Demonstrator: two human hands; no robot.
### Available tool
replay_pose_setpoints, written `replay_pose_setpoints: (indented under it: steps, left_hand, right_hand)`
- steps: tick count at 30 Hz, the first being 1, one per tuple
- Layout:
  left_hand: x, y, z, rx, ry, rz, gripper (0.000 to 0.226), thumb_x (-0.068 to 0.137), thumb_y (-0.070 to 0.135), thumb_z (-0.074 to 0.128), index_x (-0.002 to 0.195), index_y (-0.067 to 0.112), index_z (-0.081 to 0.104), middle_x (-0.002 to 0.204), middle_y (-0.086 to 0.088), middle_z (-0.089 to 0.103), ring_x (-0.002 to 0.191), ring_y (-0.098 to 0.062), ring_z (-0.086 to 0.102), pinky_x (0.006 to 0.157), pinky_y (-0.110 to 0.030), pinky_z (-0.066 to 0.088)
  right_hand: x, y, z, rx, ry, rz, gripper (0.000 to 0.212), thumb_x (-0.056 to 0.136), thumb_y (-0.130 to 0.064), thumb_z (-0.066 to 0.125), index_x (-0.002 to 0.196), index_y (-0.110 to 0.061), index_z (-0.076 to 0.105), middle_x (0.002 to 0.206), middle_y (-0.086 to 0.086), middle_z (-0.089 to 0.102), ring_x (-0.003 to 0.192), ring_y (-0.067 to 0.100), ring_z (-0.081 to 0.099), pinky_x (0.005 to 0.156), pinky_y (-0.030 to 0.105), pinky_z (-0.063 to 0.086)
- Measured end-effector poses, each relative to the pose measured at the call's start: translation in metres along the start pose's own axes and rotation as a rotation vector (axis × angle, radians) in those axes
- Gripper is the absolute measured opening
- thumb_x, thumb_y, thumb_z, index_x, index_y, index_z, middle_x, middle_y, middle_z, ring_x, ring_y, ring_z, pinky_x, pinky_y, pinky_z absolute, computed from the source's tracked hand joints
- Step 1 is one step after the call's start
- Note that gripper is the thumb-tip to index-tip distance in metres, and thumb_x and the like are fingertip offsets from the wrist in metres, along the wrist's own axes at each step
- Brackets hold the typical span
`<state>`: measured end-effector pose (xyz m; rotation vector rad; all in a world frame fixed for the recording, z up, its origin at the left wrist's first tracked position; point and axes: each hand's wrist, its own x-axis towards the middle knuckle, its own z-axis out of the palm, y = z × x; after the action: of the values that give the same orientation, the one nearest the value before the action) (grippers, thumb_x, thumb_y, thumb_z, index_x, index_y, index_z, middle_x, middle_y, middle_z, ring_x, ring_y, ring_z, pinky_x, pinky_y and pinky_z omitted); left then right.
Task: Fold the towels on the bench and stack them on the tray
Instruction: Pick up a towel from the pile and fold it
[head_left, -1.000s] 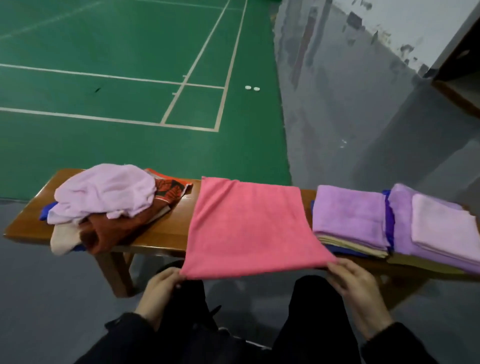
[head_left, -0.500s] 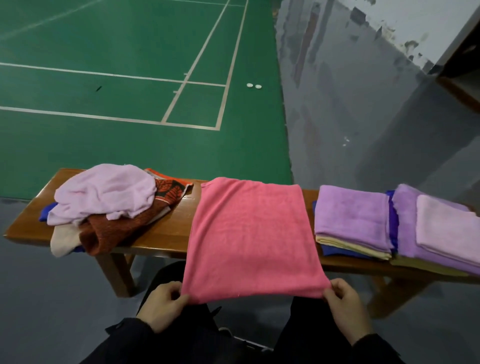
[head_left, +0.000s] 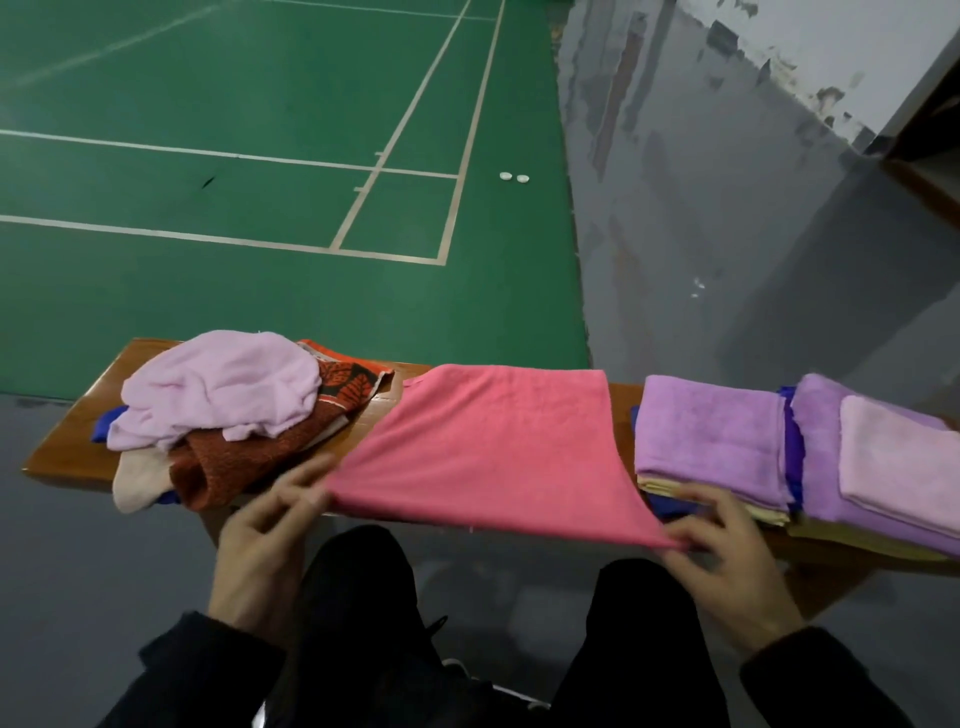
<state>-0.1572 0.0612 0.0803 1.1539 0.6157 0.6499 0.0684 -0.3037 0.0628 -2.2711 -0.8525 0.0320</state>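
Pink towel (head_left: 488, 447) — near corners pinched by left hand (head_left: 260, 540), right hand (head_left: 722, 551).

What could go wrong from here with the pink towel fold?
1. The left hand and right hand pinch only the near corners of the pink towel; a slip could let its overhanging edge sag off the bench.
2. The right hand sits close to the folded purple stack, so lifting may drag its lower layers.
3. The unfolded pile lies close to the towel's left edge and could snag.
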Motion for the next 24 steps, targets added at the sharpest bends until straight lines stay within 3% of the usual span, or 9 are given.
replay_pose_setpoints:
  steps: [2,4,5,8,11,16,20,22,24]
  left_hand:
    - [0.012,0.033,0.015,-0.103,-0.043,0.074,0.069,0.058,0.046,0.093,0.089,-0.005,0.059,0.126,-0.016,0.070,0.122,-0.027,0.064,0.100,-0.034,0.054]
    - [0.026,0.069,0.031,-0.165,-0.055,0.115,0.061,0.060,0.044,0.092,0.096,0.003,0.066,0.122,-0.017,0.071,0.120,-0.034,0.065,0.102,-0.051,0.051]
    - [0.033,0.086,0.040,-0.177,-0.057,0.142,0.053,0.061,0.045,0.091,0.095,0.011,0.070,0.117,-0.013,0.073,0.117,-0.033,0.067,0.101,-0.053,0.053]
    - [0.054,0.126,0.068,-0.143,-0.068,0.370,0.007,0.089,0.022,0.074,0.088,0.027,0.079,0.099,0.005,0.077,0.097,-0.014,0.070,0.086,-0.029,0.057]
    - [0.073,0.148,0.091,-0.192,-0.053,0.428,0.020,0.095,0.009,0.065,0.095,0.022,0.080,0.097,0.003,0.076,0.088,-0.011,0.069,0.076,-0.025,0.055]
    - [0.123,0.139,0.109,-0.012,-0.132,0.434,0.043,0.085,0.005,0.073,0.127,0.015,0.067,0.128,-0.010,0.069,0.100,-0.023,0.063,0.089,-0.041,0.056]
    - [0.193,0.105,0.124,0.289,-0.039,0.289,0.052,0.086,0.004,0.072,0.136,0.005,0.059,0.130,-0.010,0.065,0.109,-0.021,0.063,0.094,-0.031,0.053]
    - [0.219,0.083,0.118,0.604,0.032,0.072,0.072,0.084,0.018,0.073,0.148,0.003,0.044,0.147,-0.018,0.052,0.127,-0.028,0.056,0.105,-0.031,0.046]
    - [0.219,0.051,0.100,0.889,0.147,-0.045,0.078,0.084,0.029,0.069,0.151,0.004,0.038,0.149,-0.024,0.046,0.135,-0.035,0.048,0.114,-0.038,0.038]
  right_hand:
    - [0.019,-0.036,-0.028,0.205,0.072,0.078,0.033,0.086,0.001,0.076,0.083,-0.031,0.074,0.112,-0.023,0.066,0.110,-0.001,0.062,0.091,0.006,0.045]
    - [0.043,-0.073,-0.056,0.317,0.197,0.040,0.036,0.089,-0.005,0.071,0.084,-0.041,0.070,0.094,-0.024,0.071,0.091,-0.005,0.065,0.079,0.005,0.047]
    - [0.056,-0.089,-0.069,0.350,0.281,-0.011,0.032,0.089,-0.011,0.069,0.085,-0.043,0.068,0.085,-0.025,0.069,0.081,-0.006,0.063,0.074,0.005,0.047]
    - [0.094,-0.122,-0.100,0.551,0.467,-0.093,0.024,0.094,-0.007,0.070,0.086,-0.029,0.064,0.071,-0.021,0.065,0.068,-0.004,0.055,0.068,0.011,0.045]
    - [0.125,-0.146,-0.120,0.743,0.556,-0.094,0.014,0.090,-0.016,0.075,0.081,-0.026,0.069,0.070,-0.015,0.064,0.068,0.004,0.054,0.064,0.020,0.046]
    - [0.187,-0.145,-0.117,0.884,0.531,0.020,0.011,0.089,-0.015,0.078,0.082,-0.018,0.070,0.075,-0.005,0.064,0.069,0.007,0.057,0.065,0.025,0.052]
    - [0.258,-0.087,-0.079,0.641,0.507,0.223,0.015,0.084,-0.025,0.083,0.088,-0.016,0.071,0.080,-0.003,0.063,0.074,0.011,0.056,0.074,0.031,0.050]
    - [0.271,-0.061,-0.052,0.459,0.448,0.411,0.037,0.086,-0.029,0.080,0.116,-0.011,0.067,0.105,0.004,0.068,0.096,0.020,0.065,0.091,0.033,0.051]
    - [0.257,-0.045,-0.021,0.231,0.399,0.476,0.053,0.091,-0.029,0.074,0.137,-0.011,0.056,0.135,0.011,0.062,0.124,0.029,0.058,0.104,0.034,0.042]
